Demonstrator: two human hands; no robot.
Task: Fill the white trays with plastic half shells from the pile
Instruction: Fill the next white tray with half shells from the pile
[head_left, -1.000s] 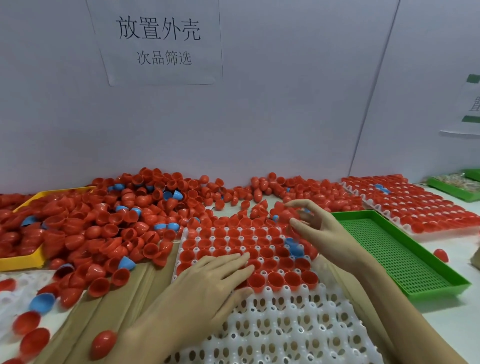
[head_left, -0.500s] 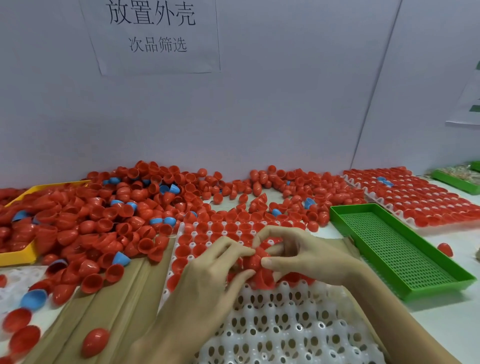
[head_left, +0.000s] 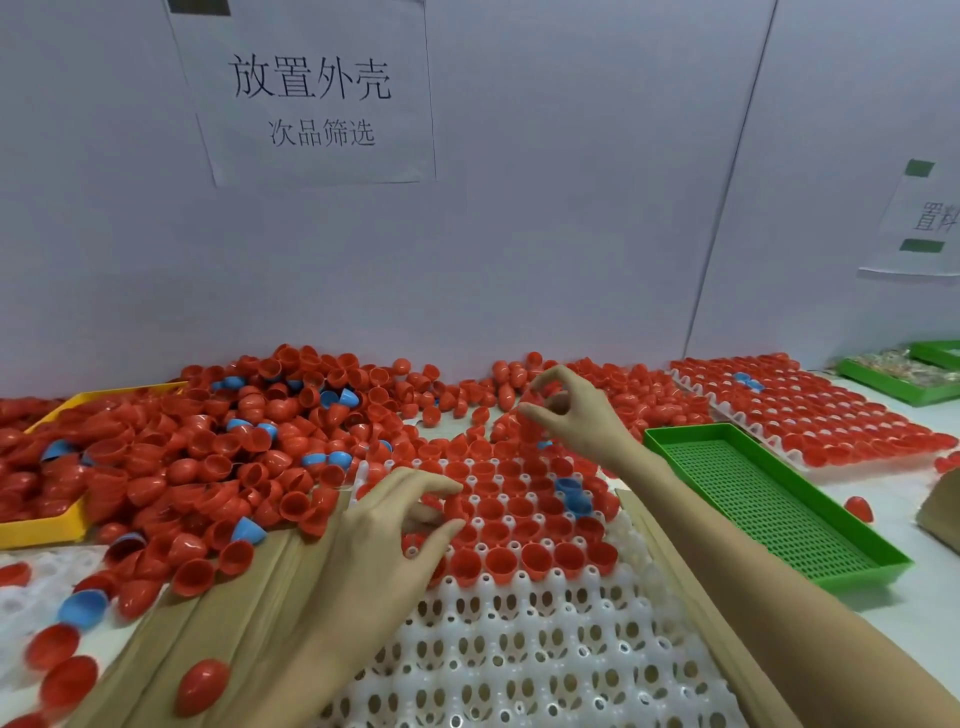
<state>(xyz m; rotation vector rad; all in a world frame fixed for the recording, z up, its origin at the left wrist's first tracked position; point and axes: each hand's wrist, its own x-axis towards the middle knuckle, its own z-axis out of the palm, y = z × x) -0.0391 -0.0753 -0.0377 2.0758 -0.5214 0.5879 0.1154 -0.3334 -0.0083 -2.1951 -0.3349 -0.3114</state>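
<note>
A big pile of red half shells (head_left: 218, 447), with a few blue ones mixed in, covers the table's left and back. The white tray (head_left: 519, 654) lies in front of me; its far rows hold red shells (head_left: 519, 506) and its near rows are bare. My left hand (head_left: 384, 535) hovers over the tray's left side, thumb and index finger pinching a red half shell (head_left: 457, 508). My right hand (head_left: 576, 415) is at the tray's far edge, where its curled fingers pinch a red shell (head_left: 531, 397) from the loose ones.
A filled white tray (head_left: 810, 415) sits at the back right, with an empty green mesh tray (head_left: 758, 504) in front of it. A yellow tray (head_left: 47, 527) lies under the pile at the left. Another white tray (head_left: 26, 603) and stray shells are at the near left.
The two hands were together over the tray's filled rows. My right hand has since reached back to the loose shells at the far edge, while my left stayed over the tray.
</note>
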